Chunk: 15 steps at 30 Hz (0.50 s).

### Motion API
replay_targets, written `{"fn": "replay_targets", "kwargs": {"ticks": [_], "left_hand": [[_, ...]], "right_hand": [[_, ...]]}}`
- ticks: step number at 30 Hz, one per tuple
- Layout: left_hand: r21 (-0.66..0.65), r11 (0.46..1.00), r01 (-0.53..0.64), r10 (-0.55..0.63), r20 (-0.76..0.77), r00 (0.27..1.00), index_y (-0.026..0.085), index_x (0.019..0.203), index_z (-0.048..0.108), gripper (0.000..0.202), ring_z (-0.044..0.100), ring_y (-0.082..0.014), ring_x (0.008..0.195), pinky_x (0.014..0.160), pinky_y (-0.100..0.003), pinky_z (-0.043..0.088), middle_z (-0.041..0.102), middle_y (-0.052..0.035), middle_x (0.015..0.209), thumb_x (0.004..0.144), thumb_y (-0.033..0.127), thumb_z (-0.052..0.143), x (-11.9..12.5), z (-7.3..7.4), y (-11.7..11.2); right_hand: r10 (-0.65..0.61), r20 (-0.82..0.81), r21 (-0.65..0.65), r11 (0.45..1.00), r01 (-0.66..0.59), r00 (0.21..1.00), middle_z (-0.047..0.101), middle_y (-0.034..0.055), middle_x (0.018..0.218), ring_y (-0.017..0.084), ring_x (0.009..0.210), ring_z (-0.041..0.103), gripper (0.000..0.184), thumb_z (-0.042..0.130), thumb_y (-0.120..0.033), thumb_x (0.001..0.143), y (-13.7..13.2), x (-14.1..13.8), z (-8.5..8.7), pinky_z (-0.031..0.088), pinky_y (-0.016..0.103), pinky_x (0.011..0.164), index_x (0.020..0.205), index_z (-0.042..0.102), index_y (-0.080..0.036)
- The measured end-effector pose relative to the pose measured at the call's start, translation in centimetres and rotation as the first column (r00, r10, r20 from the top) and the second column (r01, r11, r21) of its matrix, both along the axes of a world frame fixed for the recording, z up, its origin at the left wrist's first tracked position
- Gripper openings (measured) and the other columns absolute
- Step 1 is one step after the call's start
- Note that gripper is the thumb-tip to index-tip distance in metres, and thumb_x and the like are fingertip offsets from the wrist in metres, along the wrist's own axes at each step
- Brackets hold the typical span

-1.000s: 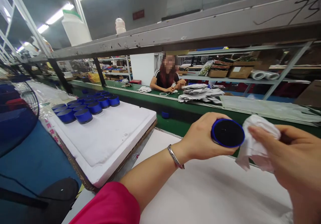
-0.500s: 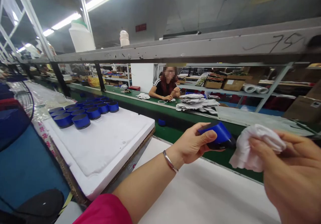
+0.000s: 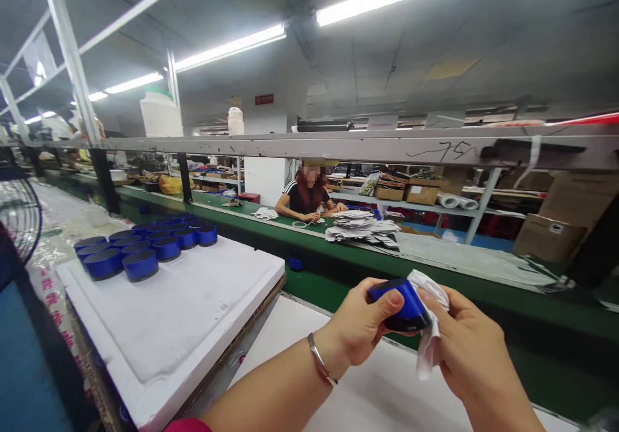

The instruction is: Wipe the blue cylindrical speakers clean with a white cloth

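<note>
A blue round case with black edges is gripped in my left hand, its thumb lying across the near side. My right hand pinches a white cloth and presses it against the right side of the case. Part of the cloth hangs below the fingers. Several similar blue cases stand grouped on a white foam board to the left. White sheeting covers the surface beneath my forearms.
A green conveyor belt runs across in front, with another blue case on it. Beyond it a co-worker sits beside a pile of white pieces. A metal shelf beam crosses overhead, and a fan stands left.
My right hand has moved left and brought the cloth onto the case; they were apart before. My left hand still holds the case. The camera view has tilted upward.
</note>
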State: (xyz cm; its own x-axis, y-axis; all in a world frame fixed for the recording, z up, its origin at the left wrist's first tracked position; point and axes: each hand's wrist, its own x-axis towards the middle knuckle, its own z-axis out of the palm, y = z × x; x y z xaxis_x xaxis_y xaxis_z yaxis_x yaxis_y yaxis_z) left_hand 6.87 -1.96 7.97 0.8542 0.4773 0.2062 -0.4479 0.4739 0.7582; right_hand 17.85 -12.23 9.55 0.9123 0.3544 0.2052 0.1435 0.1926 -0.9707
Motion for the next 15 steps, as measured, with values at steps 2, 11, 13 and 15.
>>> {"fn": "replay_targets", "kwargs": {"ticks": [2,11,13,15], "left_hand": [[-0.003,1.000,0.001,-0.001,-0.008,1.000,0.017,0.111,0.066,0.106,0.073,-0.0224,0.093,0.078,-0.034,0.061,0.074,-0.0064,0.106,0.043,0.081,0.116,-0.1,0.1,0.3],[-0.096,0.984,-0.151,0.153,0.020,0.988,0.019,0.103,0.065,0.097,0.071,-0.0208,0.098,0.091,-0.034,0.062,0.070,-0.0021,0.099,0.048,0.080,0.116,0.2,0.2,-0.1],[-0.110,0.976,-0.186,0.188,0.005,0.982,0.019,0.101,0.064,0.094,0.070,-0.0217,0.095,0.087,-0.033,0.060,0.069,-0.0015,0.095,0.051,0.080,0.114,0.4,0.1,-0.6],[-0.108,0.969,-0.222,0.222,-0.020,0.975,0.019,0.105,0.066,0.096,0.070,-0.0221,0.095,0.086,-0.033,0.059,0.071,-0.0023,0.096,0.050,0.082,0.114,0.3,0.1,-1.2]], "right_hand": [[-0.008,-0.082,0.048,0.999,0.012,0.997,0.077,0.0065,0.084,0.023,0.061,0.064,0.081,0.099,-0.066,0.041,-0.2,0.3,0.3,0.050,0.034,0.046,0.105,0.080,-0.020],[-0.229,0.565,-0.060,0.947,0.316,0.793,0.077,0.0100,0.090,0.031,0.076,0.070,0.047,0.073,-0.064,0.092,-0.7,-5.1,-0.9,0.061,0.045,0.074,0.114,0.079,-0.023],[-0.243,0.697,0.014,0.945,0.327,0.674,0.078,0.0150,0.101,0.034,0.089,0.074,0.042,0.064,-0.061,0.097,0.4,-5.3,-1.7,0.062,0.046,0.081,0.110,0.077,-0.023],[-0.263,0.684,-0.004,0.931,0.364,0.680,0.076,0.0157,0.097,0.035,0.088,0.074,0.044,0.059,-0.063,0.095,1.1,-4.2,-2.2,0.061,0.047,0.078,0.107,0.075,-0.023]]}}
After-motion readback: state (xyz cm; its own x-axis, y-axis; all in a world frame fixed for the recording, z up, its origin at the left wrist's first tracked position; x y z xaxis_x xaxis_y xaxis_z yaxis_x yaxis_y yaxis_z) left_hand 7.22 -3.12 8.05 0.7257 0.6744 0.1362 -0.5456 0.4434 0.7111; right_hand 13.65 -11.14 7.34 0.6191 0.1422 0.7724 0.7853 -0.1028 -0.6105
